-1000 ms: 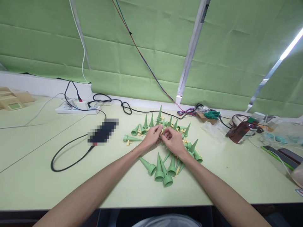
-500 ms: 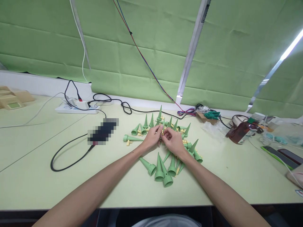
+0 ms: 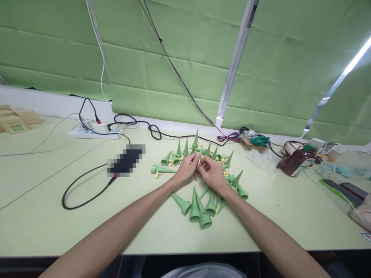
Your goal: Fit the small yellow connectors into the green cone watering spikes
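Observation:
Over the middle of a pile of green plastic spikes, my two hands meet fingertip to fingertip. My left hand (image 3: pixel 186 169) is closed round a green spike, most of it hidden by the fingers. My right hand (image 3: pixel 213 172) pinches a small yellow valve (image 3: pixel 199 163), its ring end facing me between the hands. Several green cone spikes (image 3: pixel 194 211) lie or stand in front of my wrists, and more upright ones (image 3: pixel 196 139) are behind my fingers. Another yellow valve (image 3: pixel 158 175) lies on the table beside a lying spike (image 3: pixel 162 169).
A pixelated dark device (image 3: pixel 126 161) with a black cable lies left, before a white power strip (image 3: pixel 95 133). On the right are a clear plastic bag (image 3: pixel 263 159), a brown bottle (image 3: pixel 297 162) and phones (image 3: pixel 343 193). A green curtain (image 3: pixel 185 77) hangs behind the table (image 3: pixel 87 227).

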`<state>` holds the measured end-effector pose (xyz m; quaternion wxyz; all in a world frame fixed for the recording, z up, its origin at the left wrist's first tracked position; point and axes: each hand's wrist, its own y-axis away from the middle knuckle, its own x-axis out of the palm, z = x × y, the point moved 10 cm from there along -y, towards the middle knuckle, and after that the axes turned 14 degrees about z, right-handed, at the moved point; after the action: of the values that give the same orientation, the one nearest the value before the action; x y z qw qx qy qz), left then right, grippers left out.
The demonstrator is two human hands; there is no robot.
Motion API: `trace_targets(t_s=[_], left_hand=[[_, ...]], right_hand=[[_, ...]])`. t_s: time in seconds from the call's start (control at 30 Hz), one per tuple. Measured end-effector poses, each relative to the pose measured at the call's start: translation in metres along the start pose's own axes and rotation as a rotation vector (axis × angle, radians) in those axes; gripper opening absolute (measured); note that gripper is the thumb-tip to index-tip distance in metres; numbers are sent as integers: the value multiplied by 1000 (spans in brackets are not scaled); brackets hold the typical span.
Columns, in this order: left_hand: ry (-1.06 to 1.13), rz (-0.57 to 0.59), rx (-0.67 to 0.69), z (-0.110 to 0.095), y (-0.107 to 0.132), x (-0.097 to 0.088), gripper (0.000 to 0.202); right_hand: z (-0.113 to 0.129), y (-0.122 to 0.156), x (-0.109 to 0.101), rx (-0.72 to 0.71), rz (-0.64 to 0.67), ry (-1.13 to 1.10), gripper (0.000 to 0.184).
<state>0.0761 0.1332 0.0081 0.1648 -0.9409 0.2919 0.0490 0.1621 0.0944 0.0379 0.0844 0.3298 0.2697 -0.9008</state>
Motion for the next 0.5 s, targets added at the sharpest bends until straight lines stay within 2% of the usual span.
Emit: trace_targets(t_s=[0.5], left_hand=[[-47,6,-6,1,1,1,45]], right_hand=[[0,-1,0,-12,2,-6,8]])
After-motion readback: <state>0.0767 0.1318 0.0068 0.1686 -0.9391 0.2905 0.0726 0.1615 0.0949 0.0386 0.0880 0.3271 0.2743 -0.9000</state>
